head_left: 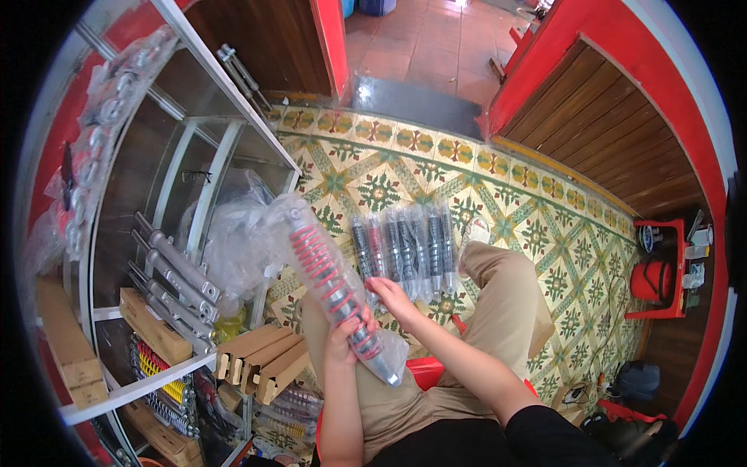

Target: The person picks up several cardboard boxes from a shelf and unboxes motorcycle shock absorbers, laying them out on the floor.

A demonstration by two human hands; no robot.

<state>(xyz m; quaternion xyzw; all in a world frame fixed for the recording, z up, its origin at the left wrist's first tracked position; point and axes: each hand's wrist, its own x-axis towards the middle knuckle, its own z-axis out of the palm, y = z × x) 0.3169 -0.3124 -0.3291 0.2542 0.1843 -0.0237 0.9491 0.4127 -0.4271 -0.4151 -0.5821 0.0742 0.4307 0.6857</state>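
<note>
A shock absorber with a red coil spring (318, 265), wrapped in clear plastic, lies slanted above my left thigh. My left hand (349, 335) is closed around its lower half. Close to the wrap's right edge is my right hand (394, 299), fingers bent towards it; whether they touch or pinch the plastic cannot be made out. Beyond, on the patterned tile floor, several bagged shock absorbers (408, 251) lie side by side. One of these, a bagged shock with a red spring (376, 242), stands out among the dark ones.
To my left is a glass-and-metal display cabinet (146, 373) with metal fork tubes (175, 274). Crumpled clear plastic bags (239, 233) hang beside it. Open cardboard boxes (262, 359) sit near my left knee. A red stool (680, 268) with a red bucket (650, 280) stands at right.
</note>
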